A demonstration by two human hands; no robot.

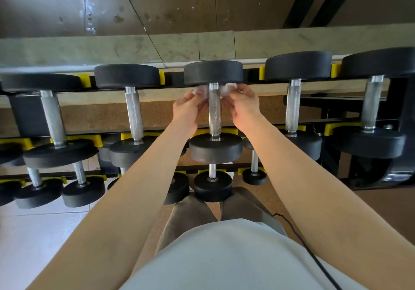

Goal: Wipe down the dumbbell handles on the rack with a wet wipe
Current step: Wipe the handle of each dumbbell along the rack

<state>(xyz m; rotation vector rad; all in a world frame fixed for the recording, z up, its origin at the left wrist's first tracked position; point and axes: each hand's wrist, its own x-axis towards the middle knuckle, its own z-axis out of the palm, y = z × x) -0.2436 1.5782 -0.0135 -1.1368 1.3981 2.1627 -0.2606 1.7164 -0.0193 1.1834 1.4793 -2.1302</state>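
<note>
Both hands, left (pixel 189 107) and right (pixel 243 107), are pinching the wipe (pixel 228 88) around the handle (pixel 214 112), needing even tension while sawing.

Both forearms bare to the near edge of frame, no sleeves, watch or rings visible; left hand (pixel 189 107) and right hand (pixel 243 107) ungloved. Pale grey-white top (pixel 224 256) fills the near centre, with grey-brown trousers (pixel 190 218) showing beyond its hem. Thin black cable (pixel 298 238) runs down the right side of the top.
</note>
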